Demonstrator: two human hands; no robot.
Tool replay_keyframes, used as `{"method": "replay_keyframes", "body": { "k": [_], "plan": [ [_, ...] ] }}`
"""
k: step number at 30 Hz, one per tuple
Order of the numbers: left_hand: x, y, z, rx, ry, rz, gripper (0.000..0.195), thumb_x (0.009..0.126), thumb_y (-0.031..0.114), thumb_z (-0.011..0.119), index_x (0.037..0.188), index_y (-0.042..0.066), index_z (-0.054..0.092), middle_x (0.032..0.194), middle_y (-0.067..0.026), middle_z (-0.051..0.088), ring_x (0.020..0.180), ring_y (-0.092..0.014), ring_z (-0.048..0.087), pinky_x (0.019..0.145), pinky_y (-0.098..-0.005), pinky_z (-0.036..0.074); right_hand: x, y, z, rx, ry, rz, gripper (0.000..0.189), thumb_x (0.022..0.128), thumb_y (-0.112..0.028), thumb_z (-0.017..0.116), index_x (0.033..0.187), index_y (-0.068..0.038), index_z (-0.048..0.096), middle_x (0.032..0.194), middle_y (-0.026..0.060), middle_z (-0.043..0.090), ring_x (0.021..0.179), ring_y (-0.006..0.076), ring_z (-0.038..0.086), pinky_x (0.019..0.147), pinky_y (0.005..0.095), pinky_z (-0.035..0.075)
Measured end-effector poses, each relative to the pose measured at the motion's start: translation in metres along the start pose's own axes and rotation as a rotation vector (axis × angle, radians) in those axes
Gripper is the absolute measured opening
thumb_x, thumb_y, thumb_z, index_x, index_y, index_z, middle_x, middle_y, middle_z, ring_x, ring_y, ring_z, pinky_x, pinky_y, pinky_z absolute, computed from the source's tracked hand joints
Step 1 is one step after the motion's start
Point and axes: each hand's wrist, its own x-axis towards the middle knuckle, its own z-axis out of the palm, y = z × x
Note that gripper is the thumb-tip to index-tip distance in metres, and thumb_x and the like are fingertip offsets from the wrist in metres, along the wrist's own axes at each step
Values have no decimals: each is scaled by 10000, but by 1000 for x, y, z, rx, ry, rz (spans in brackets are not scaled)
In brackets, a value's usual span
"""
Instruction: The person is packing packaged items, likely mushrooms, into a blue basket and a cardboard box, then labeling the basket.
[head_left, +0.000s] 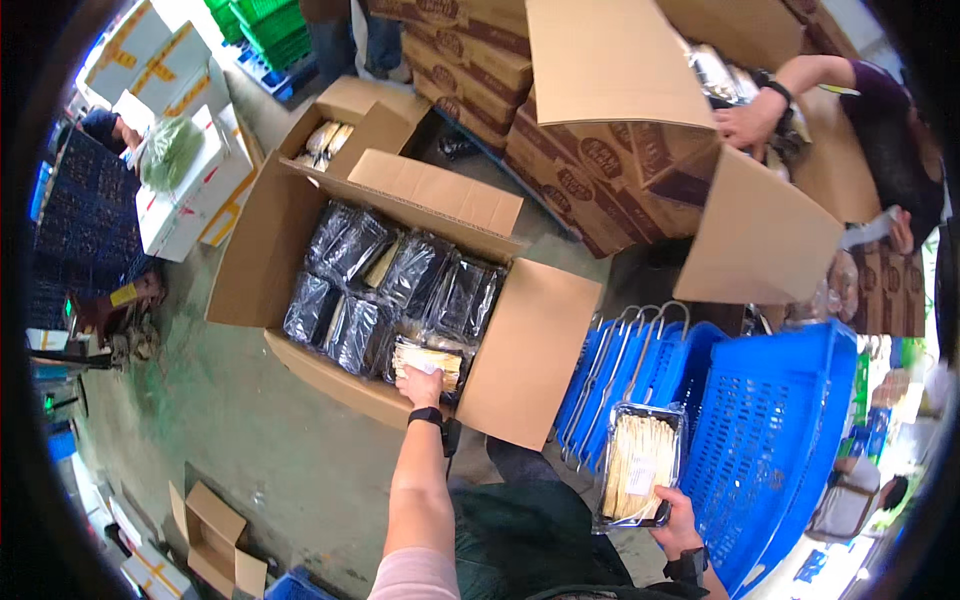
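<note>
A large open cardboard box (337, 379) stands before me, filled with film-wrapped black trays (360, 330) set on edge in rows. At its near right corner my left hand (421, 386) grips a wrapped tray of pale, stick-like food (427, 361), its labelled face turned up. Over by the blue baskets, my right hand (675, 517) holds another such wrapped tray (641, 465) by its lower right corner. The pale strips and a white label show through its film. Whether the left-hand tray touches the box bottom is hidden.
Nested blue plastic baskets (765, 420) with wire handles stand at my right. Another person's hand (750, 120) reaches into a second open carton (622, 60). Stacked printed cartons (577, 180) rise behind. White foam boxes (195, 187) are at the left, a small open carton (214, 532) below.
</note>
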Motion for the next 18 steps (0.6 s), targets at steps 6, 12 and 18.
{"method": "replay_keyframes", "body": {
  "k": [6, 12, 18],
  "plan": [
    [54, -32, -21, -410, 212, -250, 1013, 546, 238, 839, 1256, -79, 191, 1273, -310, 277, 1153, -455, 398, 1009, -431, 395, 33, -33, 34, -92, -40, 38, 531, 827, -61, 536, 1334, 46, 419, 1276, 177, 552, 1129, 305, 571, 972, 419, 457],
    [26, 1, -6, -1237, -142, -470, 605, 696, 93, 781, 1196, -81, 488, 1136, -141, 603, 1006, -248, 583, 908, -353, 444, 53, -31, 66, -67, 28, 43, 504, 826, -37, 519, 1318, 37, 439, 1258, 168, 564, 1113, 288, 581, 968, 405, 461],
    [6, -16, -58, -806, 134, -167, 482, 753, 50, 730, 1153, -42, 477, 1130, -128, 577, 990, -210, 554, 895, -353, 444, 46, -13, 146, -120, 26, -37, 508, 826, -41, 575, 1316, -7, 447, 1195, 114, 583, 1066, 220, 583, 918, 355, 467]
  ]
}}
